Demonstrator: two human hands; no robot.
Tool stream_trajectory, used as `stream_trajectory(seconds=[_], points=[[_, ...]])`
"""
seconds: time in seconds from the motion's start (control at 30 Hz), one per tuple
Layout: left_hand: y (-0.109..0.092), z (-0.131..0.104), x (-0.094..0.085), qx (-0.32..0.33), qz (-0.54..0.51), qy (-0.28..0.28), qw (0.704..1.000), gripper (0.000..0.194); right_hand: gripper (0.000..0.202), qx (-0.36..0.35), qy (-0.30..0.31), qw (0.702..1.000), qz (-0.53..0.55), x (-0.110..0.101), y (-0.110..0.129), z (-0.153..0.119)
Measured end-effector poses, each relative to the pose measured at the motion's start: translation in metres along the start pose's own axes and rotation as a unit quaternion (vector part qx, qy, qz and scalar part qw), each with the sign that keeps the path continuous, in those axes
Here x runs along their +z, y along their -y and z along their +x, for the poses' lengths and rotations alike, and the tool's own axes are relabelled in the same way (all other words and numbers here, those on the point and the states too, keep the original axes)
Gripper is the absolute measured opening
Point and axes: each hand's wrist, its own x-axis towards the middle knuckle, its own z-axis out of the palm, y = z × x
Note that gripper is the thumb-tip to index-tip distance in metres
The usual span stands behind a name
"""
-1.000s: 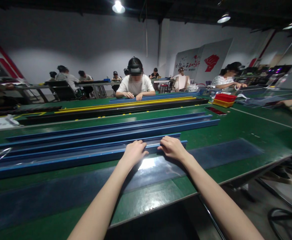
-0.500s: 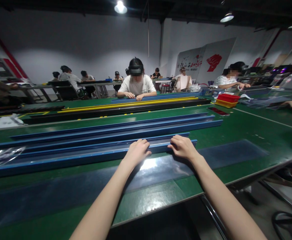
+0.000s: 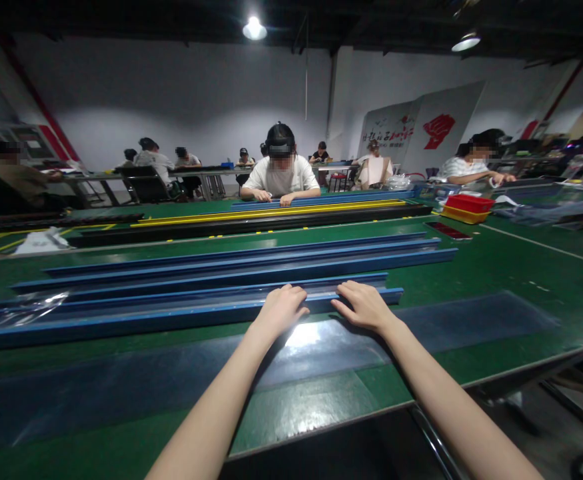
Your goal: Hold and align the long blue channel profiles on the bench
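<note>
A long blue channel rail [image 3: 171, 321] lies across the green table, its open side up. My left hand [image 3: 282, 311] is closed over the rail's near wall, fingertips inside the channel and thumb on the outer side. Close to the rail's right end, my right hand [image 3: 365, 305] grips the same wall in a like way, thumb pointing left. Clear film [image 3: 31, 309] with bright glints lies bunched over the rail's left part. Between the rail and the near table edge, a flat strip of clear plastic [image 3: 451, 325] passes beneath my forearms.
More blue rails [image 3: 271, 269] lie just beyond. Farther back are yellow strips [image 3: 291, 211], a black rail [image 3: 251, 229], a phone [image 3: 448, 231] and stacked red and yellow bins [image 3: 468, 205]. A co-worker [image 3: 281, 173] sits opposite; others work at tables behind.
My right hand's fingers have straightened somewhat and its thumb now stretches left. Both hands stay at the same rail. The whole view has shifted slightly.
</note>
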Motion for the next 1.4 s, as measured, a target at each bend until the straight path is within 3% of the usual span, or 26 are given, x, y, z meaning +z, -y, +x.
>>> stream_trajectory(seconds=[0.73, 0.93, 1.4], points=[[-0.001, 0.001, -0.004, -0.013, 0.002, 0.017, 1.0, 0.012, 0.025, -0.006, -0.005, 0.998, 0.056, 0.002, 0.006, 0.004], [0.005, -0.002, -0.009, -0.016, 0.001, 0.008, 1.0, 0.011, 0.022, -0.005, 0.0, 0.999, 0.038, 0.004, 0.005, 0.004], [0.013, -0.002, -0.002, -0.003, 0.024, -0.018, 1.0, 0.01, 0.02, 0.0, -0.028, 0.999, -0.022, 0.006, 0.003, 0.007]])
